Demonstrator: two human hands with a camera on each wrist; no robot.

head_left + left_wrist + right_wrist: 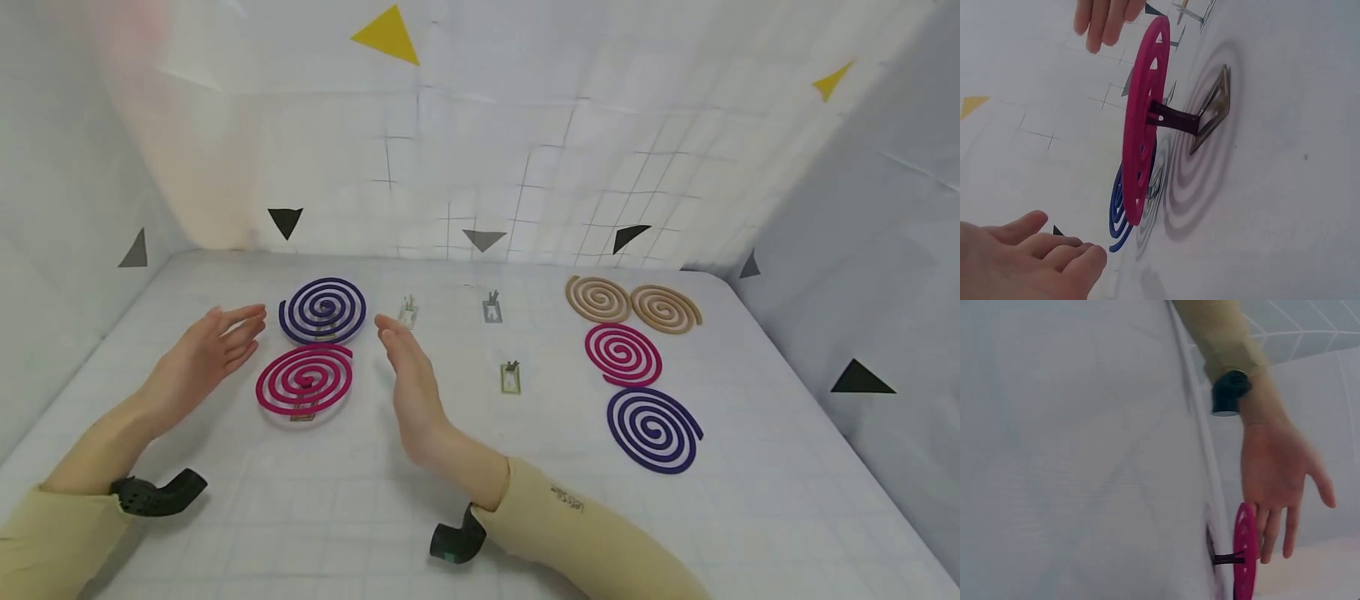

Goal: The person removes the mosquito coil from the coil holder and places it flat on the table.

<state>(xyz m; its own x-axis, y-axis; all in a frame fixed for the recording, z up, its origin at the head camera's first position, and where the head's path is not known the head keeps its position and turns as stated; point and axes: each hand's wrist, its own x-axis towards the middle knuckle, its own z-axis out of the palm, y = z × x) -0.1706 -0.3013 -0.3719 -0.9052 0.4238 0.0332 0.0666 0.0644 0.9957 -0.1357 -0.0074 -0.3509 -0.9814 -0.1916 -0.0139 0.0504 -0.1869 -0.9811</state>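
A pink mosquito coil [303,379] sits raised on a small metal stand [1213,109], casting a spiral shadow beneath it. Just behind it is a dark blue coil [322,311], also held up on a stand. To their left, my left hand [206,354] has its fingers stretched out and touches neither coil. My right hand [412,392] is held on edge to their right, fingers straight, apart from both. The two palms face each other across the pair. In the right wrist view, the left hand [1275,465] appears beyond the pink coil [1245,553].
Three bare metal stands, one at back left [407,312], one at back centre [492,308] and one nearer [511,379], stand mid-table. On the right lie two tan coils [598,300], a pink coil [622,355] and a dark blue coil [654,430]. White sheeting [480,158] encloses the table.
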